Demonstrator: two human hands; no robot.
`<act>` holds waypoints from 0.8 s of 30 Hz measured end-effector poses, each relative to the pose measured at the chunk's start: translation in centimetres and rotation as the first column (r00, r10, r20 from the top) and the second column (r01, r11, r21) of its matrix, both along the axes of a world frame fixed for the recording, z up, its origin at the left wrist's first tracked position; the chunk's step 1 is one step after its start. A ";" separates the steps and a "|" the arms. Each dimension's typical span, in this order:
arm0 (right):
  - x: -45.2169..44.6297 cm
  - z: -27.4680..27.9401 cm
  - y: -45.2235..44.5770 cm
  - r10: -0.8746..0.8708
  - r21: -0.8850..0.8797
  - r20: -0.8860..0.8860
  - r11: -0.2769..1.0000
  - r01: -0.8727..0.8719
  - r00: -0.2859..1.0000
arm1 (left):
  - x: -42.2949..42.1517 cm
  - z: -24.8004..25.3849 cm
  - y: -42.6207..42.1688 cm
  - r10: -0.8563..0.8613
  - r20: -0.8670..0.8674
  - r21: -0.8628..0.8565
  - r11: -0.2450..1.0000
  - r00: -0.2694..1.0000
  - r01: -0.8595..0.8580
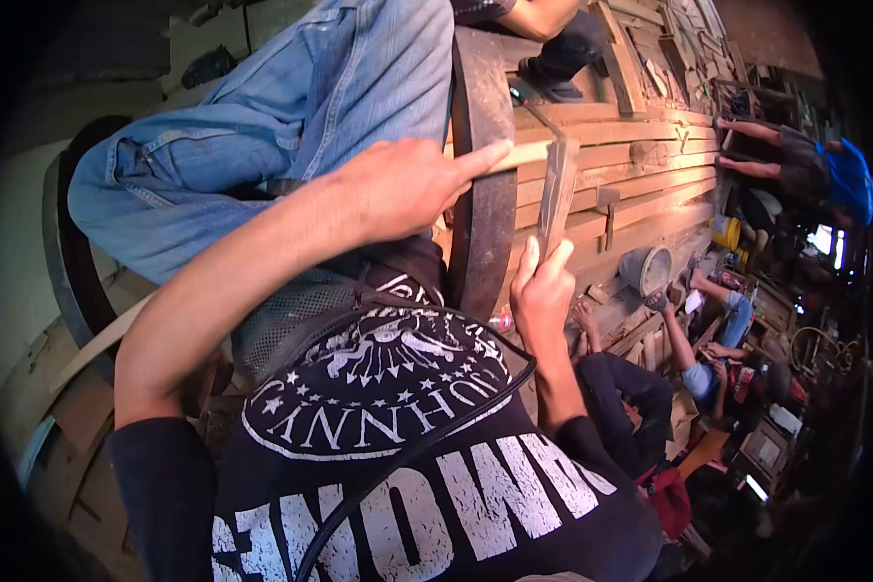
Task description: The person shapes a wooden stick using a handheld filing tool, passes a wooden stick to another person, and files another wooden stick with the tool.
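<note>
My left hand point(407, 189) is closed at the near end of a pale wooden strip point(526, 154), with the index finger stretched along it. The strip reaches over a dark curved beam point(483, 204). My right hand point(543, 283) grips the lower end of a flat, grey-brown bar point(559, 189), which looks like wood. The bar stands crosswise at the strip's far end and seems to touch it. My palm and fingers hide part of both pieces.
Wooden planks point(640, 184) form the floor ahead, with a hammer point(607, 209) on them. A bucket point(645, 270) stands to the right. Another person's legs point(558, 58) are at the top. People sit point(626, 398) and stand point(791, 160) on the right, among clutter.
</note>
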State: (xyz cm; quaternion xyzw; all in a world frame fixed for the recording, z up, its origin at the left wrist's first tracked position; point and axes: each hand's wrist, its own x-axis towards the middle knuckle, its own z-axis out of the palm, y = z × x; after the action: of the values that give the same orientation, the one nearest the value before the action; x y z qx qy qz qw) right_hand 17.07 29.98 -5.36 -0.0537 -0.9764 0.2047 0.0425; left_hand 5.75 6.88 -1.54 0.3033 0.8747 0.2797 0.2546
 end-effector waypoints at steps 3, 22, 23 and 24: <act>-2.7 0.8 -0.7 -0.027 0.061 0.027 0.998 0.026 0.999 | -0.1 0.6 0.0 -0.023 0.024 -0.020 1.000 0.999 0.024; -0.5 -0.7 -0.7 0.000 -0.049 -0.122 0.999 -0.006 0.993 | -0.2 0.0 -0.2 -0.005 0.083 0.029 1.000 0.996 0.003; -1.4 -0.2 -0.7 -0.017 0.019 -0.044 1.000 0.018 0.999 | 0.2 -0.8 -0.2 0.011 0.013 0.078 0.997 1.000 -0.012; -2.8 0.5 -0.8 -0.033 0.092 0.020 0.995 0.031 0.999 | 0.1 -1.3 -0.1 0.037 -0.067 0.133 0.991 0.997 -0.027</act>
State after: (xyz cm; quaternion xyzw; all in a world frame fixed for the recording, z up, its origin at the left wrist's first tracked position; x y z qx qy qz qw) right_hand 14.23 29.14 -4.90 -0.0697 -0.9842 0.1585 0.0376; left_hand 5.88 6.75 -2.84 0.3150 0.8673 0.3303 0.1987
